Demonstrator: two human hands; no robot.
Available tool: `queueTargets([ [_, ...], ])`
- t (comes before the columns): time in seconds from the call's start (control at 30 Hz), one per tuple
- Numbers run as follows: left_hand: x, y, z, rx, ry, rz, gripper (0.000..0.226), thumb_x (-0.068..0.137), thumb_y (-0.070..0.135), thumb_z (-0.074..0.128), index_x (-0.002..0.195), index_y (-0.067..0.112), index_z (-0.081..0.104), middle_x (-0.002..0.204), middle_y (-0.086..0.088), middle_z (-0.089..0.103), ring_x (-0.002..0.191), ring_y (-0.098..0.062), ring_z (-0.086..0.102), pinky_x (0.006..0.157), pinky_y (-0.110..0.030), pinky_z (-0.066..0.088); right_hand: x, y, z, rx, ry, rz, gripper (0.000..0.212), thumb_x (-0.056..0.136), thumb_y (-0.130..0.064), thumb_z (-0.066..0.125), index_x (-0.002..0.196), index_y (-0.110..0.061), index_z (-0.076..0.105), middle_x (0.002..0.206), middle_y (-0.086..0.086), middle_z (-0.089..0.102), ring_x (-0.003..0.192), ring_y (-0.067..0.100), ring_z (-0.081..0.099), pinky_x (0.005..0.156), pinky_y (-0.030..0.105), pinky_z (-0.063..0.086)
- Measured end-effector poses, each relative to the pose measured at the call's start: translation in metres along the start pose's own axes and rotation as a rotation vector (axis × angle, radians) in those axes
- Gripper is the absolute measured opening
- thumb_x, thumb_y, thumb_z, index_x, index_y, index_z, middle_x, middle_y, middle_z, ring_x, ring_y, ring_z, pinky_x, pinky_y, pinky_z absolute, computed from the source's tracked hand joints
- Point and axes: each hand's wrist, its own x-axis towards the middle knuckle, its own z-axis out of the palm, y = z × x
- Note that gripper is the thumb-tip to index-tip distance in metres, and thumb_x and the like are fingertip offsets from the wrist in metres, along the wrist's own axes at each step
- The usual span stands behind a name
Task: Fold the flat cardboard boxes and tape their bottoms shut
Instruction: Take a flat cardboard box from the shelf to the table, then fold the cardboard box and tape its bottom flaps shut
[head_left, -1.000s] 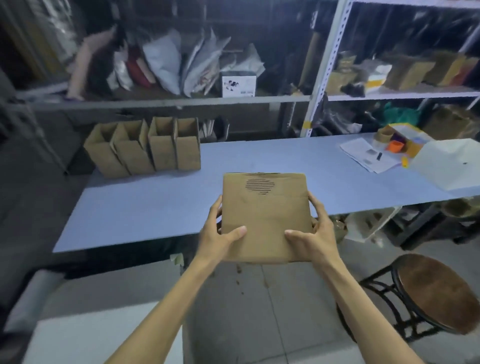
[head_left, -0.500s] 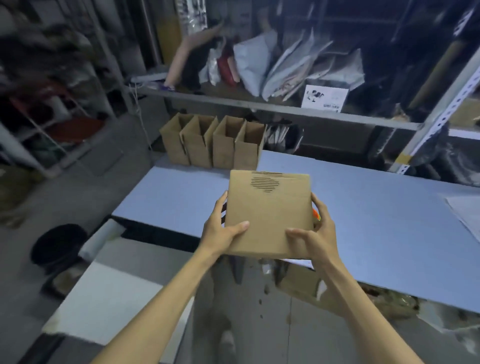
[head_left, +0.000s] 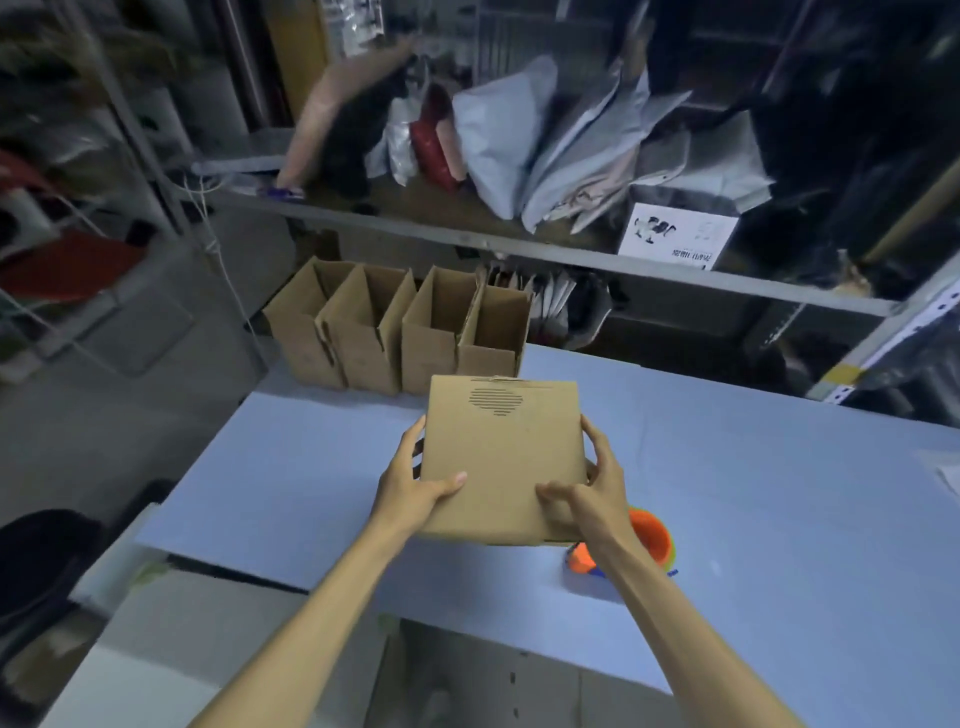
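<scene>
Dim, bluish light; shelves in deep shadow – edges bent by the wide lens; corners blurred

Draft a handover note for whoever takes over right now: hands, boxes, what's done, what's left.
Left hand: grips the held box at its left edge, thumb on the face.
Right hand: grips its right edge likewise.
The box is above the table, heart print facing the camera.
Done: four folded boxes stand in a row at the table's far left end.
Left: I cannot tell whether the held box's bottom is taped, so check it. An orange item, possibly the tape, lies by the right forearm.
</scene>
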Motion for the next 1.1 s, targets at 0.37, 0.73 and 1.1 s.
queueTargets([
  [0.37, 0.081, -0.033, 0.022, 0.06, 0.013, -0.205, 0.067, 0.085, 0.018, 0.071, 0.142, 0.026, 0.038, 0.121, 0.001, 0.051, 0.104, -0.015, 0.054, 0.077, -0.026, 0.046, 0.088, 0.055, 0.008, -0.017, 0.002, 0.254, 0.053, 0.072, -0.006, 0.07, 0.114, -0.021, 0.04, 0.101, 0.012, 0.063, 0.079, 0.017, 0.062, 0.063, 0.028, 0.048],
  [0.73, 0.104, -0.069, 0.04, 0.201, 0.078, -0.329, 0.066, 0.081, 0.007, 0.072, 0.138, 0.02, 0.043, 0.124, -0.001, 0.05, 0.103, -0.016, 0.051, 0.084, -0.026, 0.041, 0.107, 0.107, 0.015, -0.026, -0.114, 0.475, 0.047, 0.079, 0.009, 0.065, 0.1, -0.013, 0.03, 0.099, 0.01, 0.058, 0.083, 0.022, 0.059, 0.067, 0.032, 0.051],
  [1.1, 0.146, -0.067, 0.027, 0.569, 0.004, -0.22, 0.066, 0.08, 0.031, 0.072, 0.137, 0.036, 0.04, 0.135, 0.004, 0.05, 0.12, -0.024, 0.05, 0.095, -0.039, 0.042, 0.107, 0.108, 0.011, -0.208, -0.161, 0.472, 0.026, 0.089, -0.027, 0.065, 0.098, -0.005, 0.056, 0.092, 0.009, 0.066, 0.073, 0.022, 0.067, 0.056, 0.032, 0.052],
])
